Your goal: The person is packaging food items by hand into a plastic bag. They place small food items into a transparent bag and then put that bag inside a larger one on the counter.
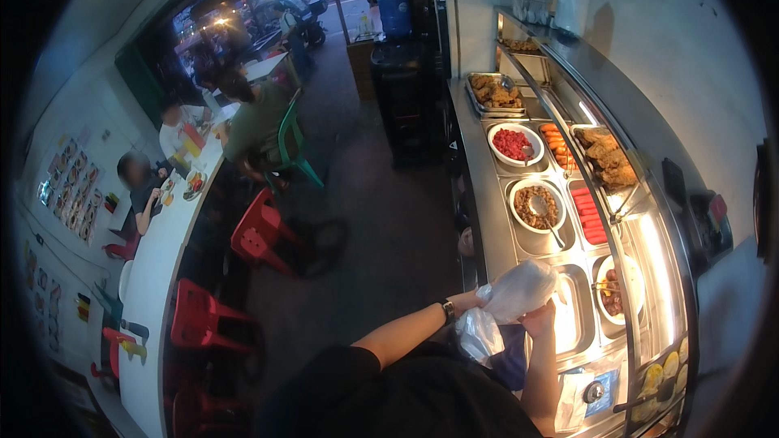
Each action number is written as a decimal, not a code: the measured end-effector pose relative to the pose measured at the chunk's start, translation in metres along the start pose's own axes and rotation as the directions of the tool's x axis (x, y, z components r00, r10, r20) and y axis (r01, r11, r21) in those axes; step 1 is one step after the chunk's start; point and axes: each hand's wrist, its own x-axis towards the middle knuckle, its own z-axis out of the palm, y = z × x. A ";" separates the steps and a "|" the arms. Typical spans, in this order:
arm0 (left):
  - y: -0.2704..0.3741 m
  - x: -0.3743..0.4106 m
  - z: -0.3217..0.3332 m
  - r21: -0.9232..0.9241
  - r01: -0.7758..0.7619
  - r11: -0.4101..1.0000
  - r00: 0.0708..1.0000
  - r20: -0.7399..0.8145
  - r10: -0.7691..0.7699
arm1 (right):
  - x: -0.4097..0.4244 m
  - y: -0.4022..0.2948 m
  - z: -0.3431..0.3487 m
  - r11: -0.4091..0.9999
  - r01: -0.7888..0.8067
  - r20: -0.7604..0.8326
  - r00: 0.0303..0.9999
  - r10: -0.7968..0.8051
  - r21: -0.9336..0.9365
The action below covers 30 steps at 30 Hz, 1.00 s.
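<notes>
A translucent white plastic bag (522, 286) is held in front of my body, beside the steel food counter. My left hand (467, 302), below a wristwatch (448, 311), grips its left side. On the other side my right hand (538, 320) holds the bag, its fingers partly hidden. Another crumpled stretch of white plastic (479, 333) hangs below; whether it is the same bag I cannot tell. Closest to my right hand is a bare steel food pan (575, 310). Farther along, a white bowl of diced cooked food (528, 198) has a ladle in it.
A curved glass guard (584, 161) runs along the counter's right. Behind it lie red sausages (588, 213) and fried chicken (608, 161). Red plastic chairs (210, 319) line a long white table (159, 274) at left, where several people sit. A black bin-like unit (398, 97) stands ahead.
</notes>
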 end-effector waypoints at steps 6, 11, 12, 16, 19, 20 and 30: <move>-0.018 0.027 -0.008 0.079 -0.108 0.991 0.993 -0.036 0.111 | 0.023 0.004 -0.014 0.833 0.195 0.037 0.978 -0.205 -0.518; -0.036 0.011 -0.030 0.113 -0.073 0.991 0.943 -0.315 0.105 | 0.000 -0.007 0.082 0.977 -0.126 -0.012 0.992 0.126 -0.170; -0.048 0.011 -0.038 0.168 -0.113 0.979 0.910 -0.377 0.170 | -0.006 -0.008 0.093 0.965 -0.101 0.006 0.994 0.105 -0.240; -0.064 -0.011 -0.069 0.332 -0.102 0.938 0.768 -0.573 0.286 | -0.003 -0.005 0.004 0.951 0.012 -0.075 0.996 -0.037 -0.310; -0.028 -0.040 -0.078 0.510 -0.181 0.841 0.675 -0.557 0.483 | 0.000 -0.006 -0.040 0.867 0.100 -0.244 0.938 -0.246 -0.488; -0.015 -0.051 -0.089 0.496 -0.160 0.853 0.605 -0.634 0.482 | -0.006 -0.008 -0.030 0.868 0.157 -0.219 0.932 -0.288 -0.472; 0.089 -0.156 -0.051 0.629 -0.580 0.518 0.146 -0.545 0.826 | -0.107 -0.019 0.179 0.210 0.599 -0.015 0.312 -0.950 -0.772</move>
